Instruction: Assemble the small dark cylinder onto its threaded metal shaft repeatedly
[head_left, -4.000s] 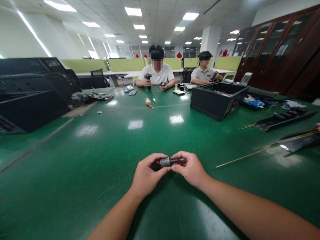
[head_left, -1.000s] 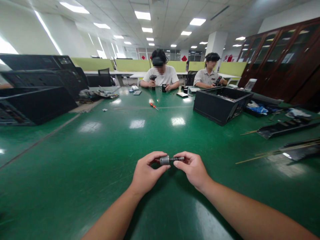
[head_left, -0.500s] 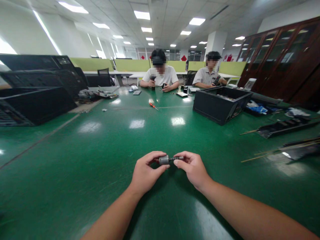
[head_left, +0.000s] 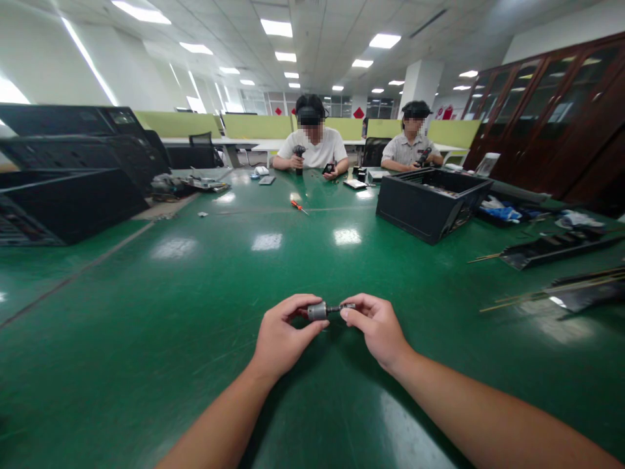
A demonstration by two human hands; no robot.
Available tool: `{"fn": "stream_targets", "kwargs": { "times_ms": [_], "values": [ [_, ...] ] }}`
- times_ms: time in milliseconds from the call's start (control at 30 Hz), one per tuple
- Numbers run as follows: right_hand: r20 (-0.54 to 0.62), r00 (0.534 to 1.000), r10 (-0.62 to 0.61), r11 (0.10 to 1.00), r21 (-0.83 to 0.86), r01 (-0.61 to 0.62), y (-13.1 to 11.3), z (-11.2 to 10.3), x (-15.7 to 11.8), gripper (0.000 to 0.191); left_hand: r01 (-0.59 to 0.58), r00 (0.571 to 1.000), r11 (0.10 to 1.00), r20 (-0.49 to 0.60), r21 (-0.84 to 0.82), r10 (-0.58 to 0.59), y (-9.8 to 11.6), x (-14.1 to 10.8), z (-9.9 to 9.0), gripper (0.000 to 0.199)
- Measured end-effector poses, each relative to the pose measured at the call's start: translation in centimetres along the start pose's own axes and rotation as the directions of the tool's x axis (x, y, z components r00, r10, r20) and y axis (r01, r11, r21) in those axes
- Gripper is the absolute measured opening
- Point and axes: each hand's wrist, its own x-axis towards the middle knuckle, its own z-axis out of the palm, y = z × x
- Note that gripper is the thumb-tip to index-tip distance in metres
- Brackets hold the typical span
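Note:
Between my two hands, low over the table, lies a grey metal cylinder [head_left: 317, 311] with a thin dark shaft, much like a small motor. My left hand [head_left: 286, 332] is closed around the cylinder body, thumb at the near side and fingers on the far side. Pinched between the thumb and fingers of my right hand [head_left: 374, 322] is the pale end of the shaft [head_left: 346, 306]. The part is held nearly level, its shaft pointing right. My right fingertips partly cover the shaft's end.
Ahead on the green table [head_left: 219, 280] lies an orange screwdriver [head_left: 298, 206]. Black computer cases stand left [head_left: 97, 205] and right [head_left: 415, 205]. Metal rods and dark strips [head_left: 547, 251] lie at the right. Two people sit opposite, each holding a dark tool.
The cylinder has shifted slightly left, and my right fingers now cover more of the shaft's end. Opposite, one person's hand with a small black thing has moved right and turned.

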Motion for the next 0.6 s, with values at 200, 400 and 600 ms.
{"fn": "stream_targets", "kwargs": {
  "times_ms": [200,400,600],
  "values": [
    [-0.008,1.0,-0.005,0.999,0.034,0.006,-0.07,0.02,0.02,0.014,0.012,1.0,1.0,-0.003,-0.006,-0.012,0.02,0.07,0.01,0.03],
    [-0.014,1.0,-0.008,0.999,0.038,0.009,0.12,-0.02,0.02,0.015,0.013,1.0,1.0,-0.008,-0.006,-0.013,0.08,0.09,-0.08,0.031],
    [-0.016,1.0,-0.018,0.999,0.037,0.019,0.28,-0.06,0.07,0.016,0.024,1.0,1.0,-0.013,-0.012,-0.024,0.2,0.22,-0.18,0.03]
  ]
}}
